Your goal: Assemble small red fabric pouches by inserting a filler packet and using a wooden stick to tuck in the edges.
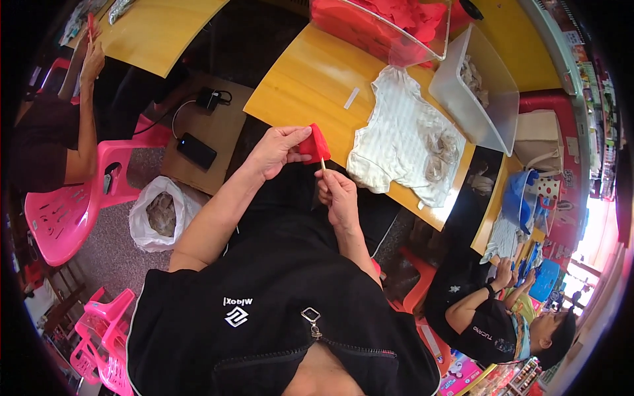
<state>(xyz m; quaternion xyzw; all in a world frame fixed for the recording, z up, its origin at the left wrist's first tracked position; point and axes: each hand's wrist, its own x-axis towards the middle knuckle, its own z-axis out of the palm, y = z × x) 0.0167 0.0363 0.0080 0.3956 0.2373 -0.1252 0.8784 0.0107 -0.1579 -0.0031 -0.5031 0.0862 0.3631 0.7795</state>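
My left hand point(276, 153) pinches a small, thin red piece of fabric point(318, 141) by its left side, in front of the table edge. Just below and to the right, my right hand point(340, 196) has a thin pale stick point(323, 165) between thumb and fingertips. The stick's upper end meets the lower edge of the red piece; whether it goes inside I cannot tell. A white cloth garment point(389, 132) lies spread on the yellow table point(330, 59), to the right of both hands.
A clear bin point(380, 28) of red pieces stands at the far side, beside a translucent box point(485, 109). A small white strip point(352, 98) lies on the table. At left are a phone point(196, 151), a white bag point(142, 221) and pink chairs point(72, 211). Other people sit left and right.
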